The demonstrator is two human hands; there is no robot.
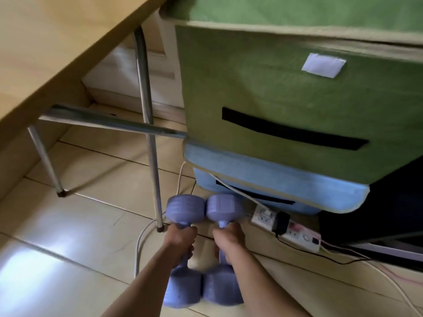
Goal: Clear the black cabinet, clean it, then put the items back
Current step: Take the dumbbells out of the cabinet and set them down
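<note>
A light wooden tabletop on metal legs fills the left, and a green fabric storage box sits stacked on a blue fabric box at the right, above the tiled floor. In front of the blue box, two purple dumbbells lie just beside each other, near a white power strip. The left hand is wrapped round the handle of the left dumbbell, and the right hand round that of the right dumbbell.

Two dumbbells; two boxes; one power strip
</note>
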